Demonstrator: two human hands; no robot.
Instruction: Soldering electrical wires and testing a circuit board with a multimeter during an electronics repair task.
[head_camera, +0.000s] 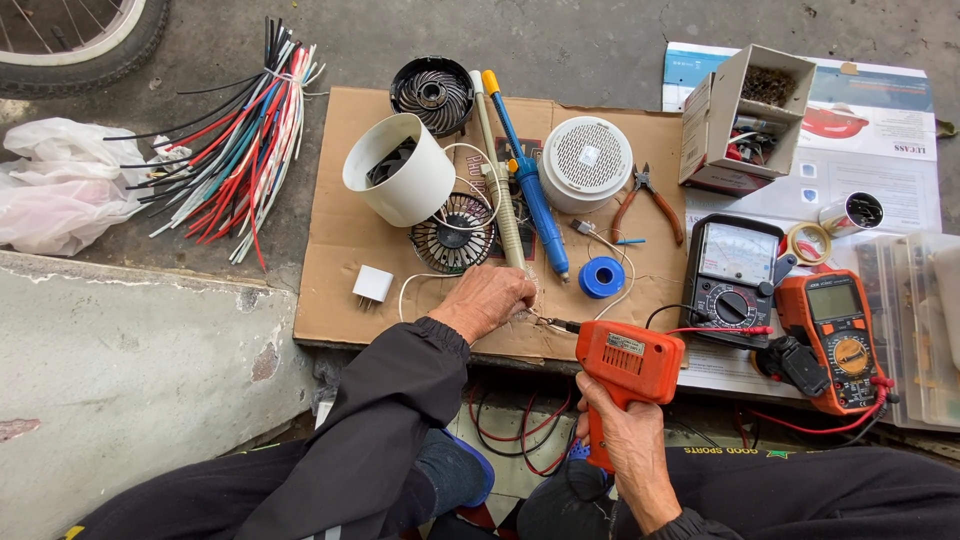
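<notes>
While resting on creased brown cardboard (340, 250), left hand (487, 300) pinching thin white wire (420, 280); right hand (625, 435) gripping boxy orange plastic soldering gun (625, 365).

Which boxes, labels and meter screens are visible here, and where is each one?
Open cardboard box: top right, grey-brown, small parts inside.
Flat printed carton: beneath that box, white, blue and red.
Analog meter: right of the cardboard sheet, black, pale dial.
Digital meter: far right, orange, grey screen.
Soldering gun: right hand, orange, small pale label.

An improvised outdoor repair spot: around a cardboard sheet (350, 240) on concrete lie multimeters (840, 335), pliers (648, 200), wire bundle (240, 140), bicycle tyre (90, 40).
</notes>
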